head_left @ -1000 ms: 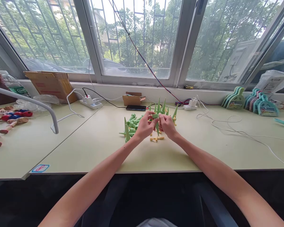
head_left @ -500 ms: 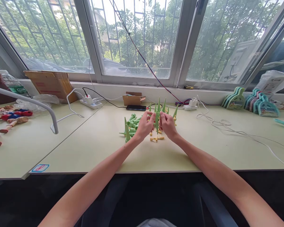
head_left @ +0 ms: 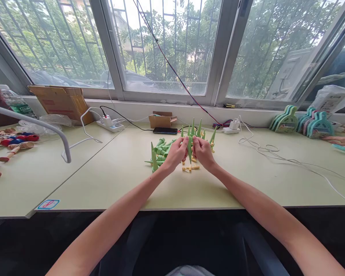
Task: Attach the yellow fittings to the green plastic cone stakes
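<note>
Green cone (head_left: pixel 189 150), one: point-down, between both hands, above the bench (head_left: pixel 184 193). Left hand (head_left: pixel 176 154) and right hand (head_left: pixel 202 152), one each: fingers pinching the cone from either side; even pressure serves best, clear of yellow pegs (head_left: pixel 194 167) nearby.

The cone (head_left: pixel 190 150) held in the middle is plain green, like the loose cones (head_left: pixel 154 163) just left of it. Pegs (head_left: pixel 194 167) on its near side are solid yellow. The tabletop (head_left: pixel 112 172) is an even, pale yellow-green. Far left, the cardboard box (head_left: pixel 56 100) is brown; the near-left sticker (head_left: pixel 48 204) has a blue border around a pinkish-red mark. Far right, handled plastic pieces (head_left: pixel 290 111) are mint and teal, their labels (head_left: pixel 287 125) apparently multicoloured, though too small to be sure.
</note>
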Demonstrator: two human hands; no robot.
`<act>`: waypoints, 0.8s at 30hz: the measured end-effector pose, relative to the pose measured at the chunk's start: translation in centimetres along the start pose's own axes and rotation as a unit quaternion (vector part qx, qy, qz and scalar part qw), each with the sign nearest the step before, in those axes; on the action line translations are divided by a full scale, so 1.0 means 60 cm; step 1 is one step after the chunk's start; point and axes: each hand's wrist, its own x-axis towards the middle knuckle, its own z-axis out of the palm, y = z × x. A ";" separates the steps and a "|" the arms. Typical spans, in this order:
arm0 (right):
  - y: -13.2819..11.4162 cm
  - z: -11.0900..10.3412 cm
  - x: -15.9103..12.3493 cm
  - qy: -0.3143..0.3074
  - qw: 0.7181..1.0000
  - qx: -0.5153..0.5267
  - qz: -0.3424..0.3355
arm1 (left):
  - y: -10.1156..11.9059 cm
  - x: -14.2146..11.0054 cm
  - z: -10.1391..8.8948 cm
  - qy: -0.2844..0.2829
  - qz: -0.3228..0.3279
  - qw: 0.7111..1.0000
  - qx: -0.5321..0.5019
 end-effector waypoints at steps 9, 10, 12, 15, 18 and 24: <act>0.001 0.002 0.001 -0.010 1.000 -0.017 -0.003 | 0.002 -0.002 -0.002 -0.011 -0.012 1.000 -0.004; 0.001 0.002 0.001 -0.010 1.000 -0.020 -0.003 | 0.002 -0.002 -0.002 -0.012 -0.017 1.000 -0.007; 0.001 0.002 0.001 -0.011 1.000 -0.028 -0.006 | 0.001 -0.001 -0.002 -0.011 -0.029 0.999 -0.018; 0.000 0.001 0.001 -0.012 0.999 -0.041 -0.010 | -0.001 0.001 -0.003 -0.013 -0.050 0.998 -0.045; 0.002 0.001 0.002 -0.012 0.998 -0.052 -0.014 | -0.002 0.002 -0.003 -0.024 -0.072 0.995 -0.069; 0.004 0.000 0.002 -0.014 0.997 -0.066 -0.024 | 0.004 -0.002 -0.003 -0.025 -0.094 0.992 -0.086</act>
